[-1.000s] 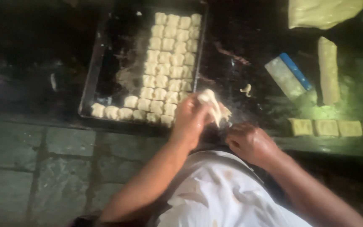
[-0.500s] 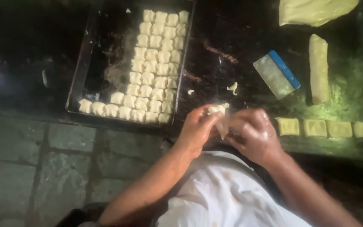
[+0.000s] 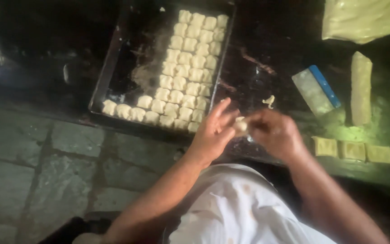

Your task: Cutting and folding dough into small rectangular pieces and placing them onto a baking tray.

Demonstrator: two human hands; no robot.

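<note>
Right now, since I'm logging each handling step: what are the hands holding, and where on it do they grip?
A small dough piece, pinched between the left hand and right hand fingertips. The exact grip spot is hidden.

Dim bakery or pastry kitchen: dark baking tray lined with raw dough pieces, dough scraper, dough slabs on floured table, stone-tiled floor.

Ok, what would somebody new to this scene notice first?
Probably the dark baking tray at upper centre, its right half packed with rows of pale dough pieces. Just below it, the left hand and right hand meet around one small dough piece. To the right lie a blue-edged scraper, a long dough strip and a row of cut squares.
</note>
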